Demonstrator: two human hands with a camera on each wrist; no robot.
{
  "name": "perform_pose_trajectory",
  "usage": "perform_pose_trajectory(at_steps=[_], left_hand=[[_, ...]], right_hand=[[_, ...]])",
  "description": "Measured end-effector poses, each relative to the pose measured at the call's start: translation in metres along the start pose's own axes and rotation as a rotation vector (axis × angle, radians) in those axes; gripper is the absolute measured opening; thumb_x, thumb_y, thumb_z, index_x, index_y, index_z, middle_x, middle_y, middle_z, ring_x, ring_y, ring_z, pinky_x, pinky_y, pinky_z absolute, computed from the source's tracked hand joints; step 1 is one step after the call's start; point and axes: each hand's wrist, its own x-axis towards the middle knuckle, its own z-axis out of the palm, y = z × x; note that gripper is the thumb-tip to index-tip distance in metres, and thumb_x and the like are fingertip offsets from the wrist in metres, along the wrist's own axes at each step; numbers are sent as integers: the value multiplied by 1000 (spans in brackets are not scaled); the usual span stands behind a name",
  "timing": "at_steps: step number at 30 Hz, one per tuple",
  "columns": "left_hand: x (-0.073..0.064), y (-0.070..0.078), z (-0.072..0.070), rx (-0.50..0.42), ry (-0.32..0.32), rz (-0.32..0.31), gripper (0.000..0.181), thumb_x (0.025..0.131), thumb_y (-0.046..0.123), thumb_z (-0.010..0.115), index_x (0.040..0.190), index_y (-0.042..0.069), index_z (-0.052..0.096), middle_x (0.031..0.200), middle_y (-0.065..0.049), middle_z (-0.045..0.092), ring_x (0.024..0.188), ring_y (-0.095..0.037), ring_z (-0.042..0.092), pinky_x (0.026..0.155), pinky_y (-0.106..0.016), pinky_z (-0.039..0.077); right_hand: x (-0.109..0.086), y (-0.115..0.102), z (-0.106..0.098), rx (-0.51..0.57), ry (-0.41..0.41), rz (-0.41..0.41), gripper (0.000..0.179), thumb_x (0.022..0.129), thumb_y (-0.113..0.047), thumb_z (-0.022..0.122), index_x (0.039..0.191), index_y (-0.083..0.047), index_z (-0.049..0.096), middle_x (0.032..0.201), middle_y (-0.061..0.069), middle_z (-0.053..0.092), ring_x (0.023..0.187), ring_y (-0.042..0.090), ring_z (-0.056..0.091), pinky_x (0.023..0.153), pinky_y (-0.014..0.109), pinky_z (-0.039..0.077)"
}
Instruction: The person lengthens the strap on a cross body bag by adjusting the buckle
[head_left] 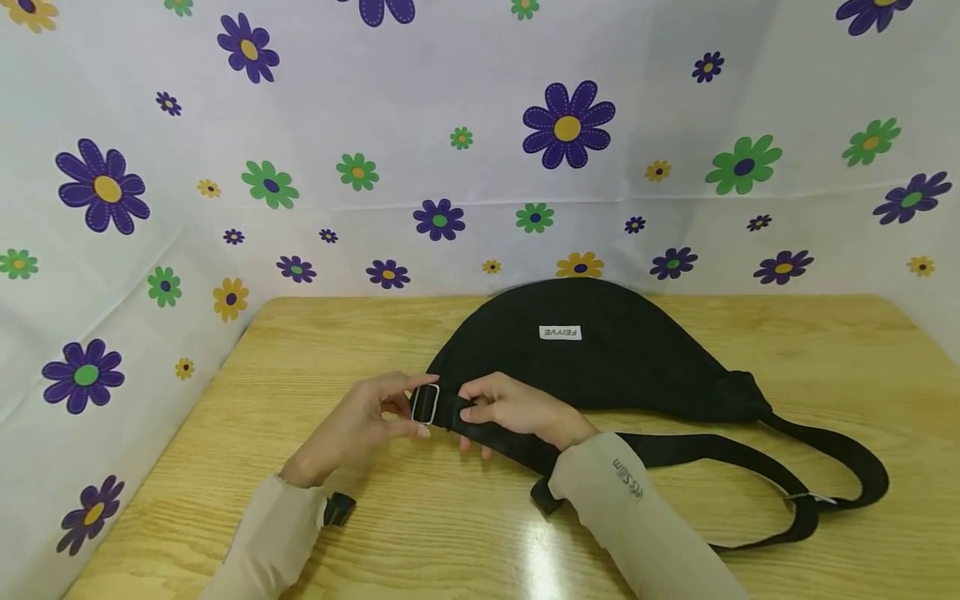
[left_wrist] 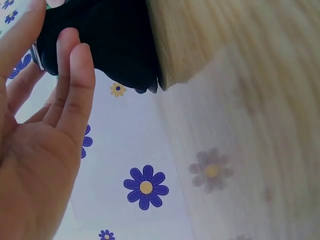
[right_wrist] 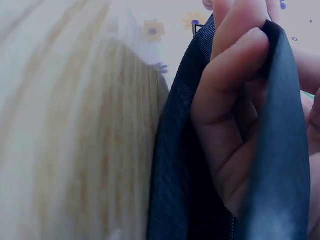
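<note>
A black half-moon sling bag with an upside-down white label lies on the table. At its left end, my left hand pinches a silver rectangular strap slider between thumb and forefinger. My right hand grips the black strap just right of that slider. In the right wrist view the strap loops over the fingers. The left wrist view shows the left hand with its other fingers raised beside the black fabric.
A black buckle piece pokes out beside the left sleeve, and a strap end shows by the right sleeve. Strap loops curve at the right, with a pale tie around them. A flowered cloth hangs behind the wooden table.
</note>
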Motion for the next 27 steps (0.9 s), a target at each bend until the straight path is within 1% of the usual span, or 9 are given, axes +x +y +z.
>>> perform_pose_trajectory(at_steps=[4,8,12,15,17,20,22,24,27], left_hand=[[1,0,0,-10,1,28,57,81,-2,82,134,-7,61,107,-9,68,74,-11,60,71,-26,55],[2,-1,0,-56,-23,48,57,82,-4,81,134,-9,60,104,-9,66,75,-13,59,72,-26,55],[0,-3,1,-114,-33,54,57,82,-5,80,134,-10,59,100,-10,64,74,-14,59,70,-25,54],[-1,-2,2,-125,-47,70,56,81,-7,80,133,-11,59,101,-11,64,74,-13,58,68,-25,54],[0,-2,2,-134,-63,85,55,81,-8,80,132,-12,59,104,-13,65,74,-13,59,69,-25,54],[1,1,3,-140,-80,83,54,81,-8,79,131,-12,60,108,-15,66,75,-13,61,71,-26,55],[1,2,4,-143,-86,69,54,81,-9,79,131,-12,60,110,-15,67,76,-14,62,73,-27,56],[1,3,4,-140,-87,50,55,82,-8,79,132,-11,59,110,-15,67,76,-14,62,74,-27,56],[1,3,3,-121,-85,31,56,82,-6,80,134,-10,59,111,-14,67,77,-14,63,75,-27,56]], right_hand=[[0,-2,0,-3,-3,-4,17,104,-4,53,89,1,61,85,14,75,63,30,70,98,36,49],[-1,-3,0,-8,5,-21,18,103,-2,53,86,2,59,84,14,75,62,28,70,95,36,51],[1,-3,3,9,3,-49,16,103,0,52,90,4,62,82,13,74,59,23,68,83,39,56],[3,-3,6,30,-9,-52,16,103,1,51,96,5,64,81,10,73,58,20,64,75,38,58],[5,-5,9,48,-14,-54,16,104,1,51,99,6,65,82,8,72,61,19,64,72,35,57],[6,-8,12,68,-10,-66,17,104,1,50,103,7,65,83,7,72,64,19,64,67,34,57],[6,-9,13,72,-2,-60,17,104,1,50,105,8,66,84,8,72,68,19,65,67,34,57],[5,-9,13,62,13,-41,16,104,0,52,104,7,66,83,7,72,66,18,65,72,34,58],[1,-9,8,39,23,-13,14,103,0,55,103,6,67,84,9,72,65,18,65,75,36,58]])
